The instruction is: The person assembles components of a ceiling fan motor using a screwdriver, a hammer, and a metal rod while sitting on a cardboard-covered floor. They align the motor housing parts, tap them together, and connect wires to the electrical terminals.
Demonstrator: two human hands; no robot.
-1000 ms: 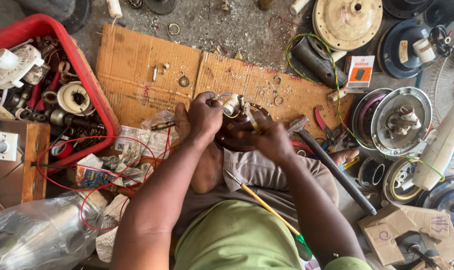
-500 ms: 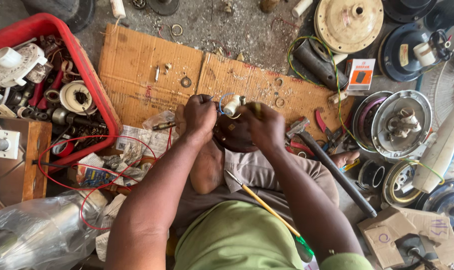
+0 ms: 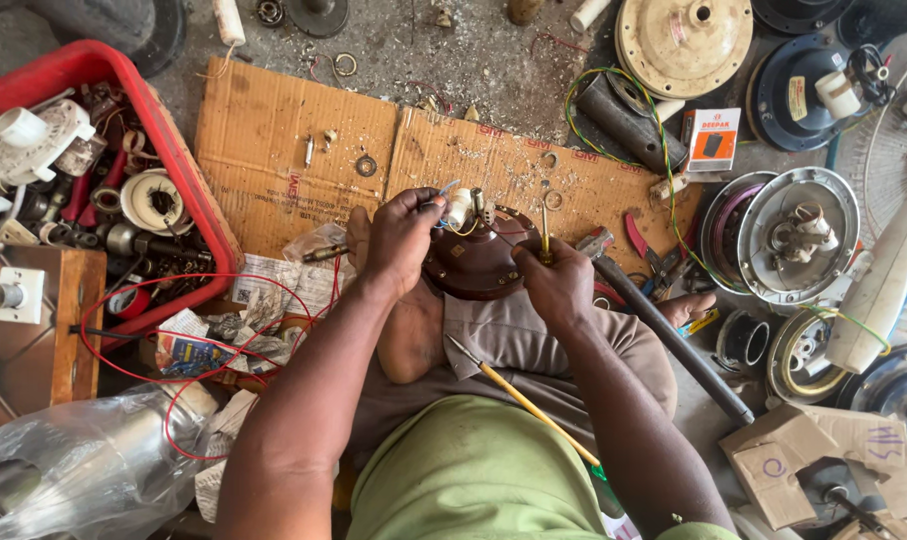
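A flattened cardboard sheet (image 3: pixel 274 150) lies on the floor beside a red crate (image 3: pixel 189 190) of parts. Resting on the person's lap, a brown motor housing (image 3: pixel 479 262) is steadied by the right hand (image 3: pixel 557 285), which grips a screwdriver (image 3: pixel 545 228). The left hand (image 3: pixel 399 240) pinches thin wires (image 3: pixel 444 190) at its top.

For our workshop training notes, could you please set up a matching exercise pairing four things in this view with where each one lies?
Things:
1. dark brown motor housing
2. red tub of parts
3. yellow-handled screwdriver
4. small metal washer

Places:
A. on the cardboard sheet
B. at the far left, beside the cardboard
C. between the left hand and right hand
D. across the person's lap

Pairs: 1-C, 2-B, 3-D, 4-A
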